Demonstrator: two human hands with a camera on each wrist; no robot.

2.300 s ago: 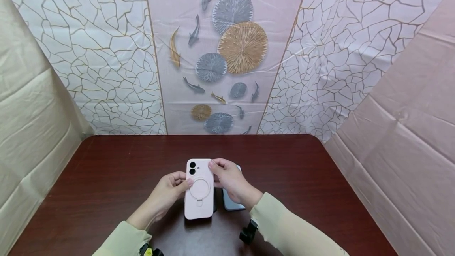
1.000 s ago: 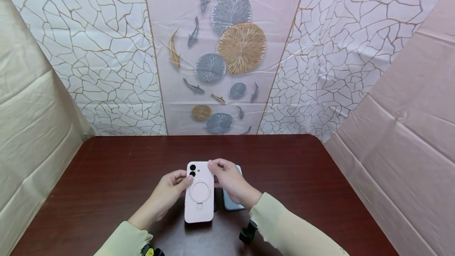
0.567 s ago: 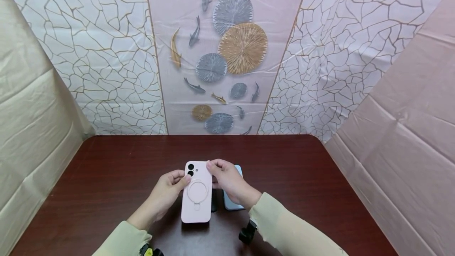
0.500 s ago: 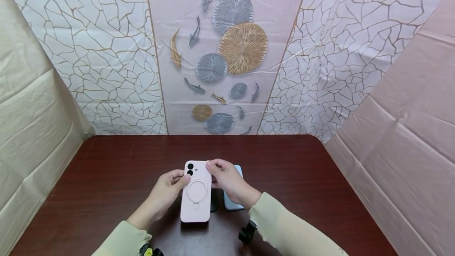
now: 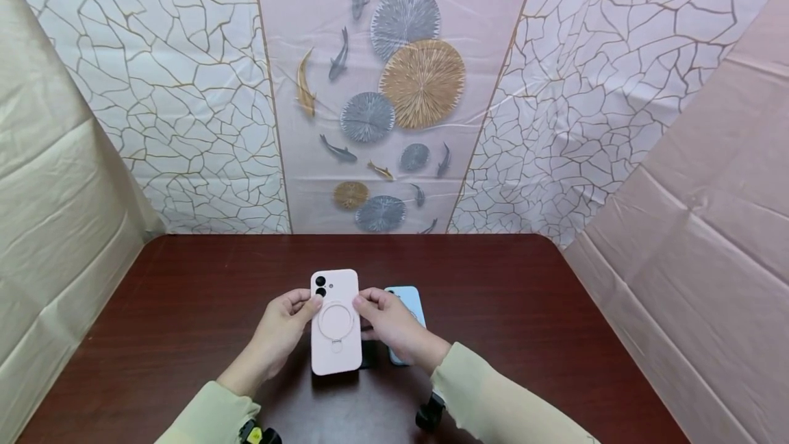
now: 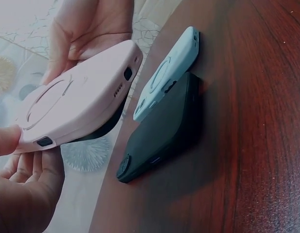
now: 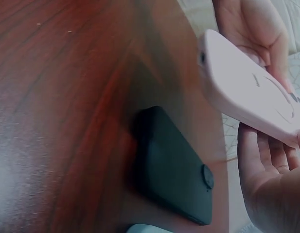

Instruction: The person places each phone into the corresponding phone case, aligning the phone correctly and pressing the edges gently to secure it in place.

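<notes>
A pale pink phone case (image 5: 335, 355) with a ring stand on its back and a cutout showing two camera lenses is held above the table. A dark layer shows along its underside in the left wrist view. My left hand (image 5: 276, 331) pinches its left edge, thumb on the back beside the lenses. Fingers of my right hand (image 5: 397, 326) pinch the right edge, thumb on the back. Below lies a black phone-shaped piece (image 6: 162, 128), mostly hidden from the head view. Beside it is a light blue phone case (image 5: 407, 299), partly covered by my right hand.
All of this is over a dark reddish-brown wooden table (image 5: 524, 307). A patterned cloth backdrop (image 5: 382, 156) hangs behind it, with pale cloth walls (image 5: 696, 245) on both sides. Both wrists wear black cameras (image 5: 429, 413).
The pink case has shifted slightly up and left. My right hand has slid from its upper right corner down along the right edge, uncovering more of the light blue case.
</notes>
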